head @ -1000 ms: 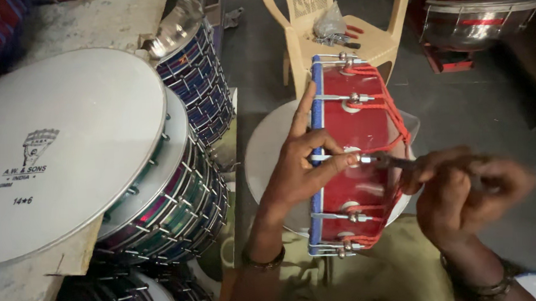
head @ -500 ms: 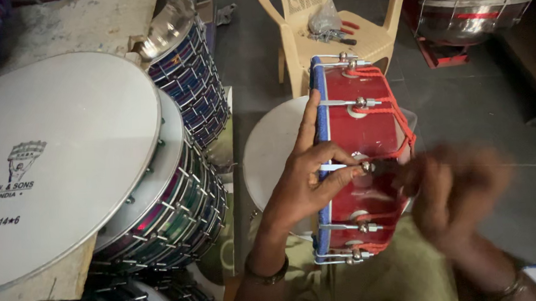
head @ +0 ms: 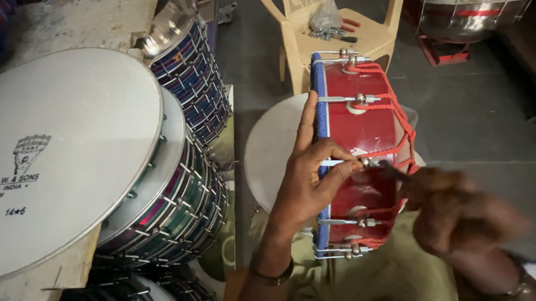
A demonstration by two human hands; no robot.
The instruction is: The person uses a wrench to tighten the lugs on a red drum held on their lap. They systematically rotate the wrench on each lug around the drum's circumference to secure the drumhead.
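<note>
— Two hands are busy on one small red drum with a blue rim and red cord lacing, which stands on edge at the middle of the view, at about 1 o'clock from the person's lap. Is it secure?

— Only partly, I think. The left hand rests spread against the blue rim, thumb and forefinger pinched on the nut of a silver tension rod. The right hand, at 4 o'clock from the drum, is blurred; it looks loosely curled, and I cannot tell whether it grips a tool.

— What could go wrong?

— The drum is balanced on its side over a pale round drumhead, so a hard twist could roll it off or dent that skin. A slip near the rod could also catch a fingertip or fray the cord.

— Anything to the side?

— At 9 o'clock, a stack of striped metal-rodded drums with a large white head leans outward; a nudge might shift it.

— Any containers further off?

— At 12 o'clock a beige plastic chair holds a clear plastic bag, its contents unclear, beside red-handled tools. At 2 o'clock sits a shiny steel drum.
</note>
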